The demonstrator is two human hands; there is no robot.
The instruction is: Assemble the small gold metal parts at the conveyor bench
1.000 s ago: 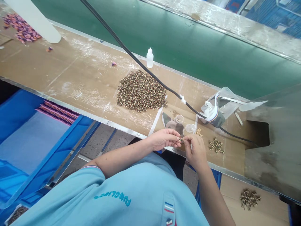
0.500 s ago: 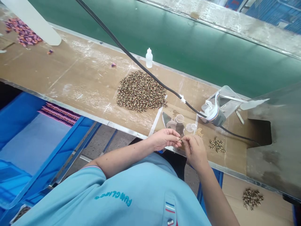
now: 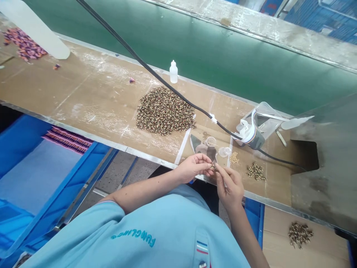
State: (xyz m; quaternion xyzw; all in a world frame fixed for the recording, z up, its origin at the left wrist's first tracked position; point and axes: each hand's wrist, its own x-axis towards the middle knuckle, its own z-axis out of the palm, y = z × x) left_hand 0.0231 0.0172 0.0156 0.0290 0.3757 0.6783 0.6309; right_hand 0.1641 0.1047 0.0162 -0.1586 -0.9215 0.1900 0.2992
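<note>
My left hand (image 3: 195, 166) pinches a small gold-and-dark curved piece (image 3: 213, 167) between thumb and fingertips at the bench's front edge. The piece is mostly hidden by the fingers. Against it rests the outstretched index finger of my right hand (image 3: 230, 184), while the right thumb stands apart below. Just beyond the hands lie a grey cloth-like sheet (image 3: 195, 143), a small clear cup (image 3: 210, 142) with a thin stick in it, and a clear round lid (image 3: 224, 151). Tiny yellowish beads (image 3: 233, 158) and a small heap of similar curved pieces (image 3: 256, 171) lie to the right.
A large heap of curved pieces (image 3: 165, 111) covers the bench's middle. Behind it stands a white squeeze bottle (image 3: 173, 72). A black cable (image 3: 145, 64) crosses overhead to a lamp-like device (image 3: 252, 136). Blue crates (image 3: 95, 160) stand lower left; another heap (image 3: 300, 235) lies lower right.
My right thumb has come away from the piece and dropped lower, leaving the index finger on it. My left hand keeps its pinch. The whole view has shifted slightly.
</note>
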